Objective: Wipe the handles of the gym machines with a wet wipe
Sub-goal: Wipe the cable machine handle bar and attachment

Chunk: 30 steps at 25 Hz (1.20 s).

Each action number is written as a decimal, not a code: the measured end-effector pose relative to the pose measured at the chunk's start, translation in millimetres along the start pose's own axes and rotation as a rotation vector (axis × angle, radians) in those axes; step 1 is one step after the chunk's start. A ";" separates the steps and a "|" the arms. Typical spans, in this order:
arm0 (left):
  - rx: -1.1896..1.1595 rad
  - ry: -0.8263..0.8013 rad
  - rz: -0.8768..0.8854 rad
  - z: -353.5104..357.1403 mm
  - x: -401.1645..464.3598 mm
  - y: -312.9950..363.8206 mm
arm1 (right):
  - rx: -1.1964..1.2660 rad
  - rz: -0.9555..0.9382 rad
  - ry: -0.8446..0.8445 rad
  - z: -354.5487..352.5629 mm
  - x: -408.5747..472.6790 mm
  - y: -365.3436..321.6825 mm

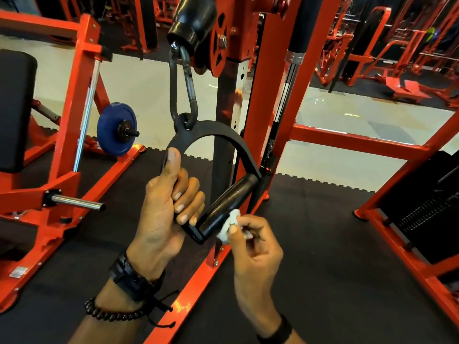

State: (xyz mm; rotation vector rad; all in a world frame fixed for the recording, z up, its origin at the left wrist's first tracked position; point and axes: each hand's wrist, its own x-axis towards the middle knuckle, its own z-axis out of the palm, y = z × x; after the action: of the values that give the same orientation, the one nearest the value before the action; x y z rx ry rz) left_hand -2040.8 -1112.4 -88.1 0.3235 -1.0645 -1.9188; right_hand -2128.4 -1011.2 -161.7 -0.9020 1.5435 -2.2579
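Nearest, the right hand (250, 240) pinches a small, bunched white wipe (229, 225) between thumb and fingers (233, 229), pressing it to the underside of the lower end of the grip (229, 203), the dark round bar of a stirrup handle (213, 135). Beside it the left hand (169, 207) steadies the handle: its fingers curl round the left arm of the black strap, the thumb lying up along it, so the grip sits tilted, the low end near the wipe and the high end up to the right.

Judging by where the wipe sits, the work on this handle is under way. The wipe touches only the low end; whether the upper stretch and the strap have been done cannot be told, since no wet sheen shows clearly.

Further up, the handle hangs by a carabiner (182, 88) from the red cable machine (273, 70). Beyond, other red machines (387, 45) stand across the floor, so more handles likely remain.
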 end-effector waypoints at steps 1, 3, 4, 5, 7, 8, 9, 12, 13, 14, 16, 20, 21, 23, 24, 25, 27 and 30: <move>0.055 0.019 0.017 -0.5 -0.2 -0.8 | -0.018 -0.037 0.026 -2.1 10.5 -3.1; 0.154 0.070 0.055 0.4 -1.7 -4.7 | -0.022 -0.101 0.076 -7.3 39.8 -10.2; 0.193 0.099 0.062 1.3 -2.9 -7.3 | -0.018 -0.130 0.068 -8.0 51.1 -14.6; 0.225 0.129 0.054 3.0 -4.3 -9.6 | -0.022 -0.152 0.047 -8.1 57.2 -16.9; 0.272 0.182 0.035 6.1 -6.0 -12.8 | -0.043 -0.182 0.002 -6.2 59.2 -20.8; 0.299 0.204 0.040 7.5 -6.6 -13.5 | -0.051 -0.188 -0.018 -4.8 57.8 -21.4; 0.322 0.226 0.059 8.8 -7.0 -13.1 | -0.046 -0.194 -0.042 -2.5 57.1 -21.6; 0.315 0.275 0.081 11.2 -8.8 -9.4 | -0.023 -0.210 -0.099 5.7 59.2 -22.9; 0.306 0.284 0.082 10.7 -10.0 -8.2 | -0.022 -0.216 -0.113 8.7 60.9 -24.7; 0.305 0.291 0.083 9.6 -11.2 -7.2 | -0.021 -0.219 -0.124 10.8 63.0 -26.2; 0.313 0.299 0.089 7.3 -13.8 -6.2 | -0.018 -0.215 -0.129 11.4 67.9 -28.2; 0.324 0.345 0.133 3.5 -17.1 -7.7 | -0.012 -0.194 -0.132 5.9 76.6 -27.5; 0.330 0.361 0.148 3.5 -17.5 -9.2 | -0.012 -0.191 -0.143 4.3 77.3 -26.2; 0.359 0.391 0.180 6.4 -17.2 -13.4 | -0.021 -0.193 -0.179 1.0 77.5 -23.1; 0.376 0.403 0.195 8.8 -16.7 -16.0 | -0.030 -0.194 -0.202 -0.5 77.0 -21.6; 0.390 0.413 0.207 12.4 -15.9 -18.9 | -0.035 -0.192 -0.223 -2.4 77.2 -20.6; 0.398 0.431 0.218 20.1 -14.6 -24.9 | -0.034 -0.181 -0.249 -7.0 80.2 -19.6; 0.412 0.445 0.216 29.1 -15.9 -33.0 | -0.034 -0.180 -0.279 -15.1 89.4 -19.6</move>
State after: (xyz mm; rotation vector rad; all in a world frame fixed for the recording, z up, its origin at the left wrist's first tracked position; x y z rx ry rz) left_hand -2067.9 -1076.0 -99.4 0.7922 -1.1278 -1.3413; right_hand -2204.4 -1039.8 -116.8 -1.3500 1.4296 -2.1126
